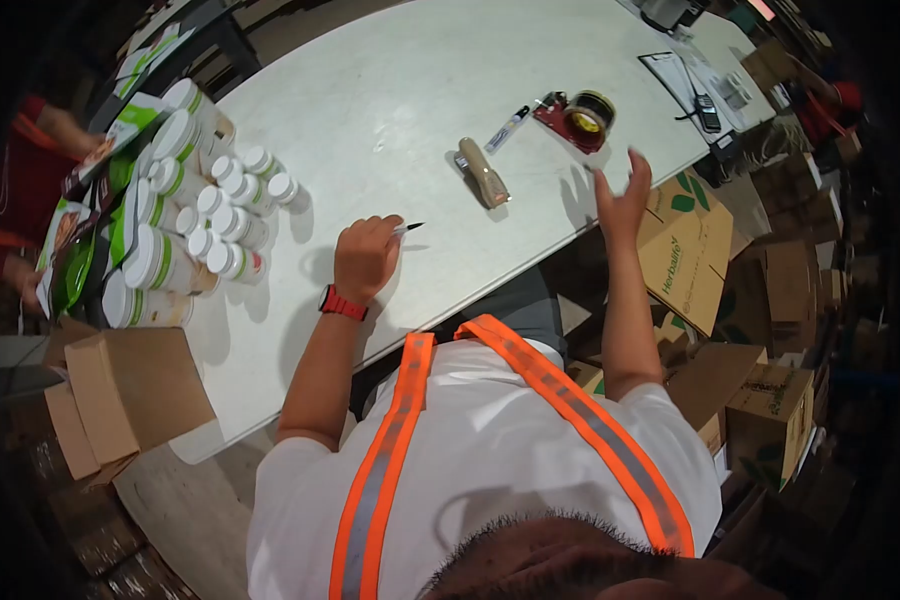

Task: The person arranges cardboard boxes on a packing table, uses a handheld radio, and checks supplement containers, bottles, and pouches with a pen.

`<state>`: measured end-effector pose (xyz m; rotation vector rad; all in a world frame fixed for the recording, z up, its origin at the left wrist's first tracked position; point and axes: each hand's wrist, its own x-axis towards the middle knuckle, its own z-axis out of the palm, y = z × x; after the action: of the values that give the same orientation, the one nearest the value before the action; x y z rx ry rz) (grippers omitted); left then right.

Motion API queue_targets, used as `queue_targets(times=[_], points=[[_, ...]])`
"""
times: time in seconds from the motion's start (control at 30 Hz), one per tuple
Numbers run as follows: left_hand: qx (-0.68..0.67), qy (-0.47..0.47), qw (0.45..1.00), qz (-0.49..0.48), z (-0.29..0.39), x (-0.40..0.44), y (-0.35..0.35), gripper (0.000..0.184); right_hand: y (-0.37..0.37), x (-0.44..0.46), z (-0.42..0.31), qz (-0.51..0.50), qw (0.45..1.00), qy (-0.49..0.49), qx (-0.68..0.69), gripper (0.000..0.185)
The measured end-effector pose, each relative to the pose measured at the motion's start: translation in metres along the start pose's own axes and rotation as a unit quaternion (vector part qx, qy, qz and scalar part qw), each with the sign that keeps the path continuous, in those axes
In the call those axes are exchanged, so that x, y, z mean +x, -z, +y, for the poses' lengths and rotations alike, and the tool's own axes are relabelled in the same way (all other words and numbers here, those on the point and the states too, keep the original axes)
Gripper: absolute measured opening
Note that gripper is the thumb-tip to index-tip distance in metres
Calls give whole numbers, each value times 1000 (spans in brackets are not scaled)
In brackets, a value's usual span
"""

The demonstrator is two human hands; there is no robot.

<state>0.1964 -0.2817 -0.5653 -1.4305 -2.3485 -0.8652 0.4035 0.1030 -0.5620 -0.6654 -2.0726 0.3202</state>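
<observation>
My left hand [368,258], with a red watch on its wrist, rests near the table's front edge. Its fingers are closed around a slim pen [408,229], dark tip pointing right. My right hand [624,200] is raised at the front edge with fingers spread and nothing in them. Nearest to it is a red tape dispenser [573,120] with a roll of tape. Left of that lie a marker [507,130] and a tan-handled tool [483,174] whose kind I cannot make out. Several white tubs and bottles [235,225] with white lids stand at the left.
Another person's hand [85,145] is beside green pouches [110,200] at the far left. An open carton [140,400] adjoins the white table [370,110]. A clipboard [665,80] and two-way radio [707,112] lie at right, above a flattened carton [685,255]. Another person's red sleeve [848,97] shows far right.
</observation>
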Motion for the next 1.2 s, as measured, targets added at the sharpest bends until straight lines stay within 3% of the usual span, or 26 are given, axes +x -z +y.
queue_targets(times=[0.03,0.1,0.13,0.17,0.23,0.33,0.47,0.57,0.6,0.7,0.8,0.9,0.97,1.03,1.13,1.2], points=[[-7,-1,1000,1,0,1,-1,22,-12,22,3,-4,1000,-2,21,86],[-14,-1,1000,1,-1,0,0,22,-30,54,21,-68,990,-120,33,115],[-15,-5,1000,1,-3,0,0,22,-38,64,38,-119,969,-178,125,132],[-15,-8,1000,4,-5,0,-2,22,-47,69,54,-150,967,-161,132,134],[-25,-11,1000,15,-7,1,-3,23,-50,75,58,-213,941,-185,187,127],[-41,-12,999,30,-6,1,-4,24,-46,80,53,-239,952,-170,90,116],[-36,-17,999,34,-11,1,-5,22,-48,61,37,-133,983,-122,42,104],[-49,-11,998,38,-10,0,-4,20,-30,54,10,-119,984,-128,33,102],[-54,-9,998,39,-9,1,-3,19,-24,53,5,-92,992,-80,16,99],[-43,37,997,45,0,-3,8,20,9,46,-48,-58,991,-69,97,98],[-175,91,979,46,16,6,20,21,26,31,-98,-10,982,29,185,102],[-433,261,862,-34,56,31,37,25,22,8,-138,6,950,69,303,113],[-572,203,792,72,84,41,20,26,11,-13,-174,12,927,33,373,118],[-663,162,727,75,93,41,26,46,1,-33,-205,-4,907,30,420,118],[-559,232,791,91,81,23,23,33,-21,-67,-228,-62,888,19,455,119],[-609,227,731,207,78,17,21,30,-16,-80,-234,-104,886,108,438,120]])
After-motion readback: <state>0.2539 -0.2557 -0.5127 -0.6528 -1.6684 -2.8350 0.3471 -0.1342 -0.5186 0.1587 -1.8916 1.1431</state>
